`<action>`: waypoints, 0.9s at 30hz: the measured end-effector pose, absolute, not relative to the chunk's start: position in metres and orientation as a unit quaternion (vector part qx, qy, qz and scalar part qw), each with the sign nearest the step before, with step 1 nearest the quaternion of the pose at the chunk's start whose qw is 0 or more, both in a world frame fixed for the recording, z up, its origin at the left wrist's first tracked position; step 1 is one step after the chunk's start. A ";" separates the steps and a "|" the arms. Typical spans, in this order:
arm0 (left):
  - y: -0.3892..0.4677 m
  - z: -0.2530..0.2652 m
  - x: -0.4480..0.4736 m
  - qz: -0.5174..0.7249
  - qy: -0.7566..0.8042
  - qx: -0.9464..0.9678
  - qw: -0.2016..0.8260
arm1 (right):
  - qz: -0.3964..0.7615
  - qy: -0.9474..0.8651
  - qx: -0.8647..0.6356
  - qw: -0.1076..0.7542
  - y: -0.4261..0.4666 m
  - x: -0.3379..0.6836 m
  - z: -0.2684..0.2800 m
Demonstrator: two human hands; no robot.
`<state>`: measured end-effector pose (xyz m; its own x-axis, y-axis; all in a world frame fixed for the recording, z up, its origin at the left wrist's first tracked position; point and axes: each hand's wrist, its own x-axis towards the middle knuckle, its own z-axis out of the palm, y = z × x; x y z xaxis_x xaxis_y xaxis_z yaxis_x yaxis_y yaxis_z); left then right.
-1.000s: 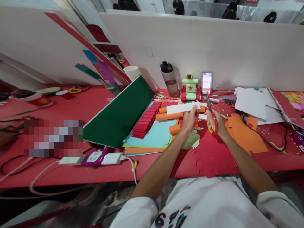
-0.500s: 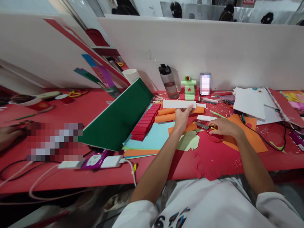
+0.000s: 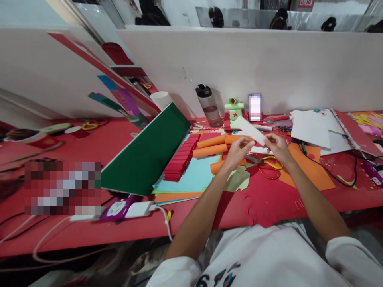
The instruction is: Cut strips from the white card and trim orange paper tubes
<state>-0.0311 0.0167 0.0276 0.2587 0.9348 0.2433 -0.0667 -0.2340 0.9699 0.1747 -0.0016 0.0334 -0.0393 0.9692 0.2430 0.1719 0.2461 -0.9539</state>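
Note:
A white paper strip (image 3: 250, 129) slants between my two hands over the table. My right hand (image 3: 279, 148) pinches its lower right end. Closed at the strip's near edge is my left hand (image 3: 239, 150), its thumb and fingertips on the paper. Scissors (image 3: 271, 161) with yellow and red handles lie just below my right hand. Rolled orange paper tubes (image 3: 209, 150) lie left of and under my left hand. Another white strip (image 3: 261, 150) rests on the table between the hands. Pale green paper scraps (image 3: 239, 179) and a cut red sheet (image 3: 265, 195) are closer to me.
Left of the tubes, pleated red paper (image 3: 181, 159) lies on light blue sheets, beside a tilted green board (image 3: 143, 155). A bottle (image 3: 209, 107), a green paper model (image 3: 235, 113) and a phone (image 3: 255, 107) stand at the back. White sheets (image 3: 312, 129) lie right.
My right hand has left the scissors and taken the white strip's end. The strip has turned from level to slanting and moved right. My left hand has shifted slightly right.

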 end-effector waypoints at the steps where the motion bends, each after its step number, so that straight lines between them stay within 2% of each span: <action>1: 0.020 0.029 -0.036 0.510 0.361 0.612 0.485 | 0.380 -0.587 -0.487 0.523 0.002 0.181 0.031; 3: 0.030 0.030 -0.050 0.545 0.383 0.607 0.433 | 0.341 -0.569 -0.521 0.538 0.010 0.200 0.029; 5: 0.039 0.030 -0.066 0.558 0.425 0.623 0.347 | 0.290 -0.586 -0.558 0.511 0.015 0.221 0.030; 9: 0.054 0.021 -0.095 0.485 0.515 0.688 0.160 | 0.180 -0.676 -0.606 0.377 0.017 0.253 0.032; 12: 0.059 0.011 -0.106 0.406 0.551 0.722 0.095 | 0.161 -0.703 -0.623 0.304 0.014 0.253 0.032; 18: 0.062 0.003 -0.104 0.343 0.573 0.738 0.093 | 0.132 -0.741 -0.641 0.152 0.006 0.232 0.029; 22: 0.060 0.007 -0.098 0.377 0.561 0.721 0.152 | 0.101 -0.772 -0.610 0.150 0.003 0.224 0.025; 27: 0.061 0.013 -0.094 0.489 0.517 0.658 0.246 | 0.091 -0.816 -0.551 0.147 0.004 0.211 0.014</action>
